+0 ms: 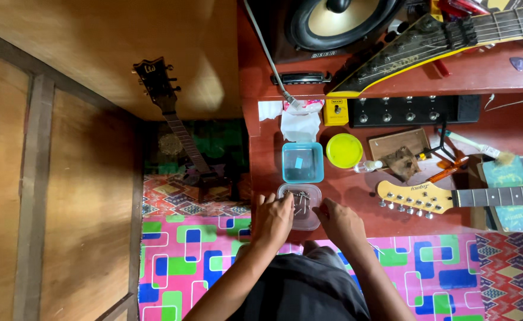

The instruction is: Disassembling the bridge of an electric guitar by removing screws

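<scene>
I am looking down at a dark red worktop (261,172) that is running along the far side of a bright mat (172,261) with pink, green and blue squares. A wooden wall is filling the left side. A dark guitar (178,131) is leaning there in the corner, with its head pointing up.

On the worktop, a small clear box (300,205) is sitting near the front edge, and little metal bits are lying inside it. Just behind it, a blue box (302,161) is sitting, with a round yellow lid (344,150) beside it. A white crumpled bag (300,122) is lying farther back. A big speaker (339,21) is standing at the back, and a yellow-edged guitar (428,44) is lying across the top. A black pedal board (407,110) and a small yellow pedal (336,111) are sitting below it. A pale guitar head (413,198) is lying off to the right.

My left hand (271,219) is resting at the left side of the clear box, with its fingers (284,202) curling over the rim and touching it. My right hand (342,223) is sitting at the right side, and its fingers (328,205) are bending against the box. Both arms are reaching forward from my lap. I cannot tell if either hand is pinching any of the metal bits.
</scene>
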